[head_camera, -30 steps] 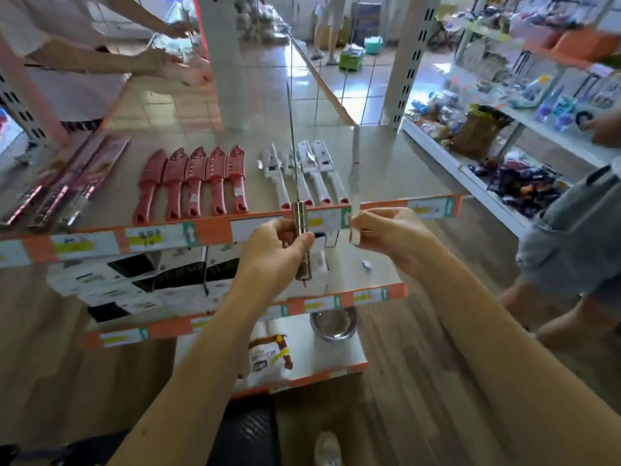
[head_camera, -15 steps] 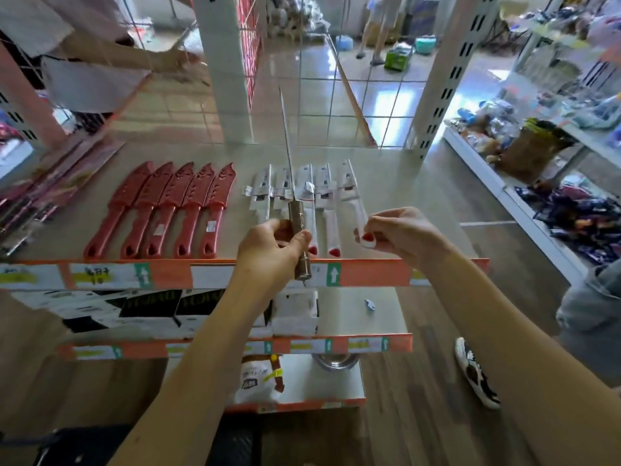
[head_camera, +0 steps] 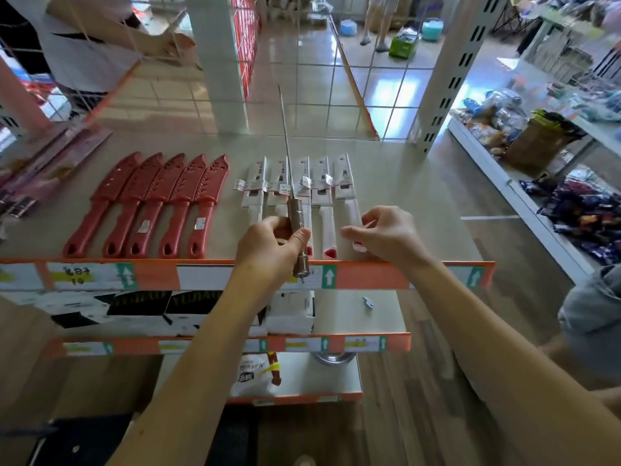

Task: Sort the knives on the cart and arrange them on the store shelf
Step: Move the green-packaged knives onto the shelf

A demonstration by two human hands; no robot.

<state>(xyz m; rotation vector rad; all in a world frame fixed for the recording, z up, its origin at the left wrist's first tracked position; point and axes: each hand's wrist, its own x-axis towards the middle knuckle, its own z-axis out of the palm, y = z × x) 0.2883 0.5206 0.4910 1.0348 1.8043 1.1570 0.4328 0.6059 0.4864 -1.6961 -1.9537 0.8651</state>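
— What's on the top shelf (head_camera: pixel 420 196), starting from your left?

— A row of five red sheathed knives (head_camera: pixel 148 203), handles toward the shelf's front edge, blades fanned away from me. Beside them, five white sheathed knives (head_camera: pixel 295 193), laid side by side the same way. They look light and plastic-covered, so I judge them safe to pick up by the sheath or the handle.

— And your left hand (head_camera: pixel 268 250)?

— It's closed around the brown handle of a long bare-bladed knife (head_camera: pixel 291 183), thumb pressed on the front, blade standing upright and edge-on to me above the white row. That one has no cover. The blade looks thin and stiff, probably sharp, so I'd keep my hold on the handle only and lay it down flat, tip away from me.

— Your right hand (head_camera: pixel 386 237)?

— Fingers curled, tips pinching the handle end of the rightmost white knife (head_camera: pixel 349 203), which lies on the shelf. Its smooth plastic may slip, so I'd nudge it by the handle rather than lift.
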